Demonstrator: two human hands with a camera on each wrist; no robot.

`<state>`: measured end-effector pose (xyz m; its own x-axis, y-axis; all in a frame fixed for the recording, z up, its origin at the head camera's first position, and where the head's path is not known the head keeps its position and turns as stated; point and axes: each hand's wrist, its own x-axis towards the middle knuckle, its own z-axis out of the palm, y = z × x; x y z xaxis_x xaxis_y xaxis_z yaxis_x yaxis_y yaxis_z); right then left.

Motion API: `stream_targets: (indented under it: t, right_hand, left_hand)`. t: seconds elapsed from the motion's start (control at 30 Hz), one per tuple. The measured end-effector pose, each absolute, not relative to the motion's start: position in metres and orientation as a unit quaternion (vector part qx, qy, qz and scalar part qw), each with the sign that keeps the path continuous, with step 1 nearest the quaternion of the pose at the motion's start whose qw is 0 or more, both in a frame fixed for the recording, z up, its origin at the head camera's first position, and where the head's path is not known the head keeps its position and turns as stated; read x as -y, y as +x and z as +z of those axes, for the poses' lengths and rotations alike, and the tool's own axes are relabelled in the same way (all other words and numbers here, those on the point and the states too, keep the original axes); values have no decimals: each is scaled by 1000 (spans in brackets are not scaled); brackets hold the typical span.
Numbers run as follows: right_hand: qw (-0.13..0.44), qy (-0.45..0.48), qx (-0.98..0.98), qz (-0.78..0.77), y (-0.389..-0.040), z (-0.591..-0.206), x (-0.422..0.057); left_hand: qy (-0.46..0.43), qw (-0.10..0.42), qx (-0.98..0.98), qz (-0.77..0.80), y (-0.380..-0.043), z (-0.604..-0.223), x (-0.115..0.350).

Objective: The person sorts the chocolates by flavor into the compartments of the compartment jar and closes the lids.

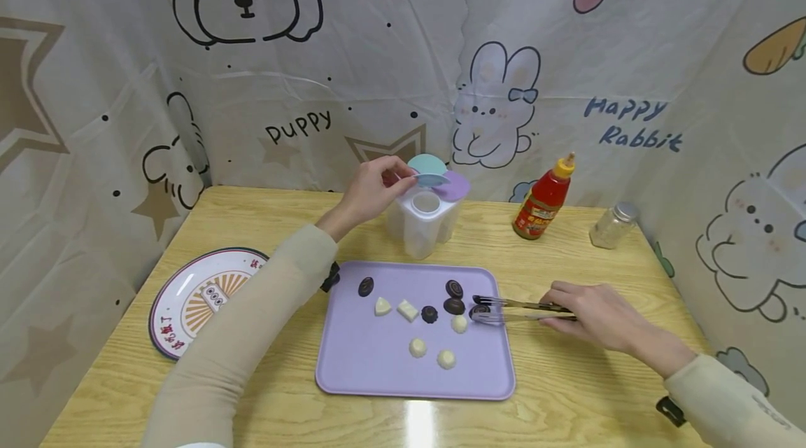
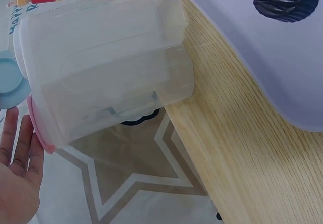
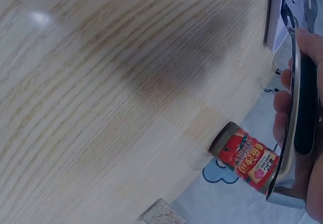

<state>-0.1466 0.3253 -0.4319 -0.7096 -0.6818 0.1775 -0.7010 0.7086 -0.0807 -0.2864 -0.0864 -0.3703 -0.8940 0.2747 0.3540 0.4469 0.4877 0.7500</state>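
Observation:
My left hand pinches the edge of a raised light blue lid between thumb and fingers. That lid belongs to a translucent container with several compartments; one round opening shows below it. In my right hand is a pair of metal tongs with dark grips. The slotted tips stand over the right side of a lilac tray, around a dark chocolate that they partly hide. More dark chocolates and white chocolates lie scattered across the tray.
A patterned plate lies left of the tray, partly behind my left arm. At the back right stand a red sauce bottle with a yellow cap and a small glass jar. Printed cloth hangs behind the wooden table.

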Motion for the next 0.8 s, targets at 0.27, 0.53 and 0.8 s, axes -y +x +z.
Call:
stream_targets:
  t: [0.27, 0.53, 0.8]
  right_hand:
    - [56, 373, 921, 94, -146, -436, -324]
    - [87, 377, 915, 112, -143, -440, -325]
    - [147, 373, 908, 124, -149, -428, -323]
  left_hand:
    - [-211, 92, 855, -465, -286, -370, 86]
    - [-211, 95, 855, -464, -285, -371, 86]
    - [-212, 95, 855, -463, -285, -369, 86]
